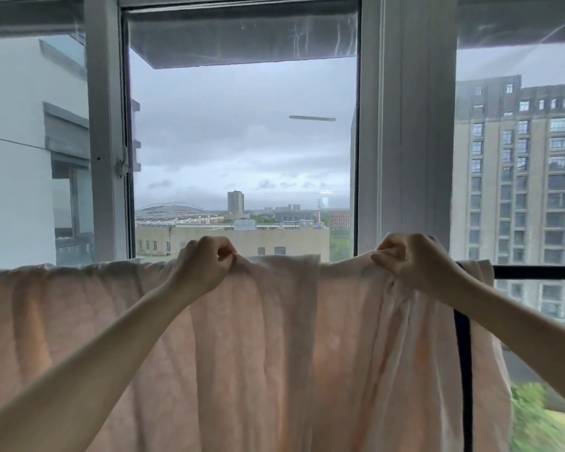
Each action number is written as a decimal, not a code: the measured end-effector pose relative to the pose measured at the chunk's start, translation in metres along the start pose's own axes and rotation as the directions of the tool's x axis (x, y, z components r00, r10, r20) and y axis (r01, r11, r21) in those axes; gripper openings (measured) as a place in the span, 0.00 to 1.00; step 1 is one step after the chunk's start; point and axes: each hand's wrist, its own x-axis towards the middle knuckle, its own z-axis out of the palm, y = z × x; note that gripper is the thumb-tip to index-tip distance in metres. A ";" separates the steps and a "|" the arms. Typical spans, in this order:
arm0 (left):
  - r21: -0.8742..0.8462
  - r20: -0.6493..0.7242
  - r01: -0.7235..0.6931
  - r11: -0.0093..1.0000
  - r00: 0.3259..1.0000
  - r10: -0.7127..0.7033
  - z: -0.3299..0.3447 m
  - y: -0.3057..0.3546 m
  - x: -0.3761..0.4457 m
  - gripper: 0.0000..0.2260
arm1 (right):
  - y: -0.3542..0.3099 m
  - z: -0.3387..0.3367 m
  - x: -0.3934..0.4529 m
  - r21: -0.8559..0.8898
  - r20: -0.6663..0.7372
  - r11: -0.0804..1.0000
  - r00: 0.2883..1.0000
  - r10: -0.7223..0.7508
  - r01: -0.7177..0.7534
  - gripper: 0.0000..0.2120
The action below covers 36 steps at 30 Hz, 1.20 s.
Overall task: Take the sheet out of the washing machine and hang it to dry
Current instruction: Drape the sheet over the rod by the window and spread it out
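Observation:
A pale pink sheet (258,347) hangs draped over a black horizontal rail (535,272) in front of the window and falls in long folds below it. My left hand (206,262) pinches the sheet's top fold near the middle. My right hand (411,259) pinches the top fold further right, close to the sheet's right edge. Between the two hands the top edge sags slightly. Most of the rail is hidden under the cloth; only its right end shows.
A black upright bar of the drying rack (463,353) runs down in front of the sheet at the right. Grey window frames (405,141) stand directly behind the rail. Buildings and sky show through the glass.

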 end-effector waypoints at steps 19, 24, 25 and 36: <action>-0.112 0.065 -0.190 0.975 0.978 0.198 -0.005 0.017 -0.006 0.01 | -0.048 0.050 -0.002 -0.105 -0.171 0.954 0.940 -0.295 0.280 0.03; -0.094 -0.047 -0.105 0.990 0.994 0.101 -0.003 0.020 0.019 0.02 | -0.044 0.036 0.045 -0.028 -0.260 0.994 0.959 -0.110 0.107 0.02; -0.089 -0.044 -0.071 0.994 0.997 0.067 -0.001 0.017 0.024 0.02 | -0.041 0.034 0.052 -0.047 -0.238 0.997 0.968 -0.075 0.065 0.02; -0.204 0.215 -0.200 0.958 0.946 0.243 0.002 0.037 -0.009 0.07 | -0.044 0.033 0.026 -0.141 0.065 0.972 0.982 -0.180 0.187 0.03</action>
